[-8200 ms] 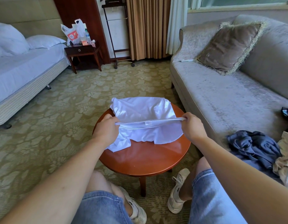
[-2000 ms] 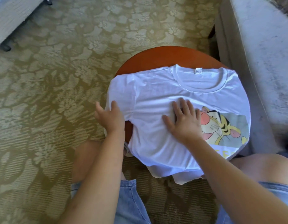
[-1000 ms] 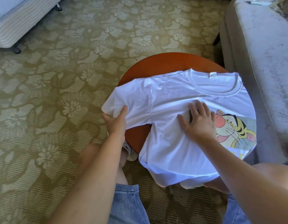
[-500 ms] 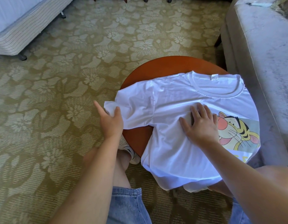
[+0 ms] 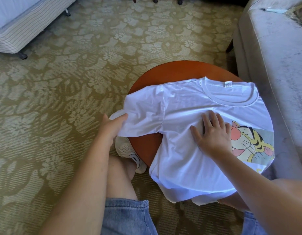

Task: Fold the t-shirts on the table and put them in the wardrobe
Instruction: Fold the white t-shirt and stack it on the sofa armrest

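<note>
A white t-shirt (image 5: 185, 150) with a cartoon tiger print lies face up across the round red-brown table (image 5: 172, 72), collar at the far side, hem hanging over the near edge. My left hand (image 5: 111, 128) grips the end of the left sleeve, which stretches out past the table's left rim. My right hand (image 5: 213, 133) lies flat, fingers spread, pressing the shirt's chest just left of the print.
A grey sofa (image 5: 274, 65) stands close on the right of the table. A bed's corner (image 5: 19, 26) sits at the far left on the patterned carpet (image 5: 70, 82). My knees in denim shorts and a white shoe (image 5: 128, 150) are under the table's near side.
The left sleeve has been drawn outward and flatter by my left hand, which now holds its end. My right hand has stayed pressed on the chest.
</note>
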Demonstrator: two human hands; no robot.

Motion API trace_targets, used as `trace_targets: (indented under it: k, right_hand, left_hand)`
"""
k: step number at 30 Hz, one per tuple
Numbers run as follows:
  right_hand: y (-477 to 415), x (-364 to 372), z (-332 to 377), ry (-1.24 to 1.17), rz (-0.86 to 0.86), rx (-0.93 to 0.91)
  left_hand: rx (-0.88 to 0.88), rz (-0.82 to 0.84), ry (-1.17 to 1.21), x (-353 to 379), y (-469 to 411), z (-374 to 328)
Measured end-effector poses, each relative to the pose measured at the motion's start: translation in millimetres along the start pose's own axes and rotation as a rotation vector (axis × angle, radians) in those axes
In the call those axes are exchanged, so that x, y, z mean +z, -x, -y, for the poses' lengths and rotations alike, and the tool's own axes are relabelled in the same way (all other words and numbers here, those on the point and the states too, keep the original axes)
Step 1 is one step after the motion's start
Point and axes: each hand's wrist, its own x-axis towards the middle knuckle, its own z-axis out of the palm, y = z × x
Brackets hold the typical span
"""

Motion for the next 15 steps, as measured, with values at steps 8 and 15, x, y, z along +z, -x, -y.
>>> trace_targets:
  k: [8, 15]
  right_hand:
    - [-0.9, 0.9, -0.5, 0.0, 0.004, 0.01]
    - [-0.9, 1.4, -1.1, 0.005, -0.004, 0.0]
  left_hand:
    - [-0.082, 0.253, 0.437, -8.3, 10.0, -2.6]
    - [0.229, 0.314, 0.009, -15.9, 18.1, -3.4]
